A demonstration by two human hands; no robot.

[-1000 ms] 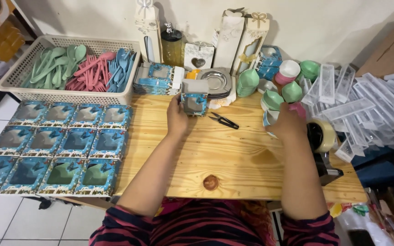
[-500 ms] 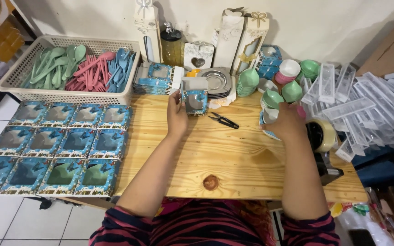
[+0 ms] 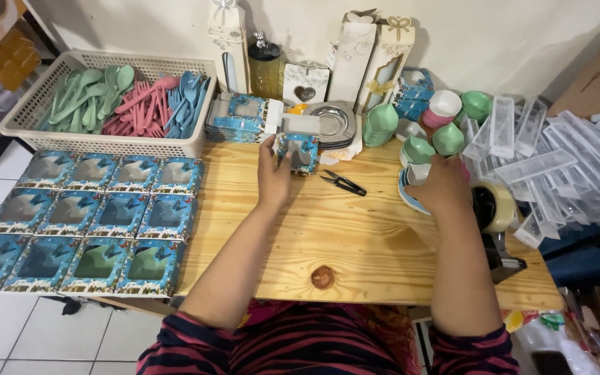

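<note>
Gripping a small blue box (image 3: 297,153), the left hand (image 3: 272,177) stays upright; the right hand (image 3: 442,186) rests on bowls (image 3: 418,149) (grasp unclear), scissors (image 3: 345,184) between.

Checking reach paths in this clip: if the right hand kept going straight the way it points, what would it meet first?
The right hand points away from the person, toward the bowls. Straight ahead, the first thing is probably the green bowl just past its fingers; depth is hard to judge from above.

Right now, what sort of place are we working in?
Probably a small home workshop for packing gift sets. A wooden table holds rows of blue window boxes, a basket of coloured plastic spoons and a tape dispenser. The left hand holds one small blue box.
</note>
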